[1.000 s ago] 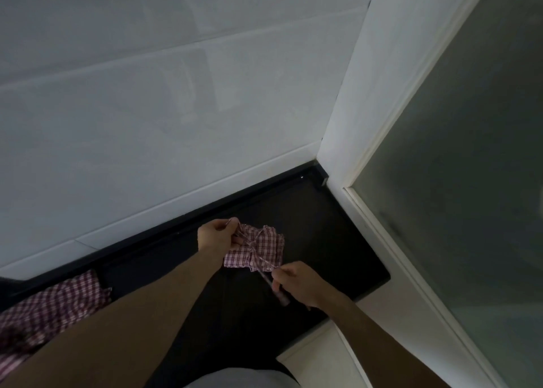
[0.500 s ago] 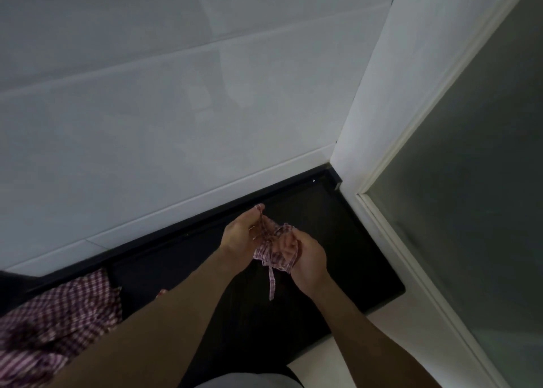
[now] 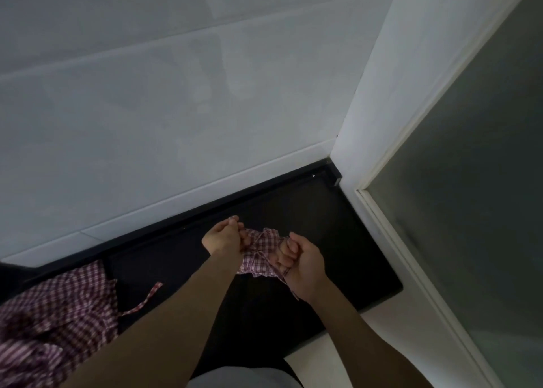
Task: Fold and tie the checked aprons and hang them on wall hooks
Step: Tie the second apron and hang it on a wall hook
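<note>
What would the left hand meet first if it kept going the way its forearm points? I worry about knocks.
Probably the white tiled wall behind the black counter; nothing else shows beyond the left hand, though depth is unclear.

Dim tiled wall [image 3: 176, 108], black counter [image 3: 338, 240]

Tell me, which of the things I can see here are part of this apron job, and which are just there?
Part of the job:
folded checked apron, held between both hands
its tie strap, gripped by the right hand
left hand
loose checked apron waiting on the counter

Just there:
black counter
tiled wall
frosted glass panel
</note>
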{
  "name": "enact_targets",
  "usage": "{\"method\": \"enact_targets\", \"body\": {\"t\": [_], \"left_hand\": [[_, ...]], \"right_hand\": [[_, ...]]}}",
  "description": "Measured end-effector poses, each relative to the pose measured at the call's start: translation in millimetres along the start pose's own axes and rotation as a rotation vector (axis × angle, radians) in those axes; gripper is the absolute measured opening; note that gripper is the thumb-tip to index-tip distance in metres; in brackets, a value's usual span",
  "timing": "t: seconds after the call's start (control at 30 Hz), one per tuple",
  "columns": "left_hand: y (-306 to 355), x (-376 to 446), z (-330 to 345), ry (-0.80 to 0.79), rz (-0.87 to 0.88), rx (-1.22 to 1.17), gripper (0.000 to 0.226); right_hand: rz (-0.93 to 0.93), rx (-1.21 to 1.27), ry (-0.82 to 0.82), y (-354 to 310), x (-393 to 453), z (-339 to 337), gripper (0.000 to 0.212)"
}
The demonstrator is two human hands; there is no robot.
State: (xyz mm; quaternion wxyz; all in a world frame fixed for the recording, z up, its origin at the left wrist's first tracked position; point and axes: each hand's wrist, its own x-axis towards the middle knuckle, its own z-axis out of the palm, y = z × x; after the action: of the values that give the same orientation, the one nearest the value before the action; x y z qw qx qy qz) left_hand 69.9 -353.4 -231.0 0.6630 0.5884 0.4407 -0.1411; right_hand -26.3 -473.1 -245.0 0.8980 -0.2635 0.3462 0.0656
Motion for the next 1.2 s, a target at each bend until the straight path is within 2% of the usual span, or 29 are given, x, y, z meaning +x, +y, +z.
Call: {"method": "enact_targets", "body": {"t": [0.1,0.33,0.47,0.57,0.67,0.8,0.87,0.97,1.03,1.13,1.2], "left_hand": [[3.0,0.5,0.1,0.083,-0.043,-0.057,0.009],[-5.5,-14.9,-1.2,0.069,0.031,0.025,0.010],[2.7,-38.6,-3.6,-0.060,0.153,0.105,0.013],[21.3,-55.6,-15.1,-0.267,0.330,0.201,0.011],[48.3,-66.1,-24.7,-0.429,0.526,0.287,0.019],[74.8,-87.3,-31.2,-0.542,0.633,0.274,0.018],[78.0,-94.6,-33.2,-0.614,0.610,0.224,0.015],[75.5,-108.0,-33.5,-0.781,0.472,0.073,0.018],[74.8,-121.7,-33.3,-0.816,0.445,0.023,0.018],[81.1,-140.2,-29.5,-0.683,0.468,0.064,0.017],[91.8,-152.1,-27.2,-0.567,0.377,0.046,0.023]], "right_hand": [[0.012,-0.092,-0.030,2.3,-2.6,0.8,0.043],[0.038,-0.229,-0.094,-3.5,-15.3,-3.6,0.044],[0.012,-0.335,-0.102,-24.6,-32.0,7.4,0.044],[-0.009,-0.377,-0.077,-43.6,-49.2,25.6,0.047],[-0.037,-0.356,-0.068,-55.1,-68.5,38.1,0.045],[-0.113,-0.251,-0.093,-69.8,-89.4,48.8,0.039],[-0.152,-0.238,-0.106,-73.9,-96.9,54.6,0.040],[-0.260,-0.139,-0.124,-69.9,-110.6,71.8,0.043],[-0.335,-0.075,-0.130,-64.8,-123.7,86.9,0.046],[-0.414,-0.128,-0.082,-55.3,-141.2,103.3,0.050],[-0.438,-0.183,-0.043,-50.3,-152.6,113.5,0.053]]}}
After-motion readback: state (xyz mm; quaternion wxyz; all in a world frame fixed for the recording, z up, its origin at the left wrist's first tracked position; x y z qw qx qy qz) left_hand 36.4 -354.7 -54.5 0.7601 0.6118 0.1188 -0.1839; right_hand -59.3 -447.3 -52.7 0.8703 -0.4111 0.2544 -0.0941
